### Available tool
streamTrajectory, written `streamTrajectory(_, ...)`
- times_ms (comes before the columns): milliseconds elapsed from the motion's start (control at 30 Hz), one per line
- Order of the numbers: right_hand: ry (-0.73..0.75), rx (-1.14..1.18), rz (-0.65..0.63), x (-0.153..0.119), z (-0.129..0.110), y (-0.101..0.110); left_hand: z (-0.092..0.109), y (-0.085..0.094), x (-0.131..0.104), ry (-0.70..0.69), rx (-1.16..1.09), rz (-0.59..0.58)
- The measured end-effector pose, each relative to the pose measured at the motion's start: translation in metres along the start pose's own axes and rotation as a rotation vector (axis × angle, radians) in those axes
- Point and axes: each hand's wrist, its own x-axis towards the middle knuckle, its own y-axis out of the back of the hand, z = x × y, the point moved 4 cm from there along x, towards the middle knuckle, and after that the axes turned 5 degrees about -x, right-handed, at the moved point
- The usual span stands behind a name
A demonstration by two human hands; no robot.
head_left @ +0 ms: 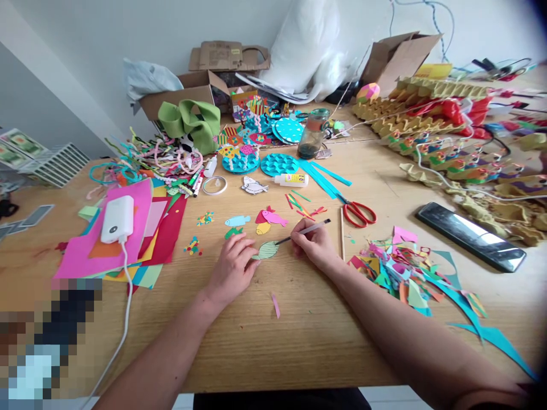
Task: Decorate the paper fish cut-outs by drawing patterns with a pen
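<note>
A pale green paper fish (267, 249) with thin dark lines across its body lies flat on the wooden table. My left hand (233, 263) rests at its left end, fingers closed on the tail. In my right hand (314, 246) is a slim pen (315, 226) with a greyish barrel and dark ends, its tip touching the fish's upper right edge. Just beyond are a light blue paper fish (237, 221), a green one (233, 232) partly behind my left fingers, a pink one (274, 217) and a yellow one (262, 229).
Red-handled scissors (359, 213), a wooden stick (342, 233) and a heap of paper scraps (399, 267) lie to the right, near a phone (470, 236). Coloured sheets (143, 228) carry a white power bank (117, 219) at left. A glue bottle (292, 180) and glass jar (313, 134) are farther back.
</note>
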Motion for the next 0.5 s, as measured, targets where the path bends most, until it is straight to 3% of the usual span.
streamTrajectory(167,0.079,0.021,-0.03,-0.006,-0.01,-0.008,0.001,0.0,0.0,-0.002,-0.005,-0.018)
streamTrajectory(333,0.046,-0.011,-0.17,-0.008,-0.005,-0.02,0.002,0.002,0.001,-0.001,0.001,-0.017)
streamTrajectory(500,-0.005,0.035,-0.221,-0.01,-0.001,-0.024,0.004,0.003,0.003,-0.024,0.018,-0.002)
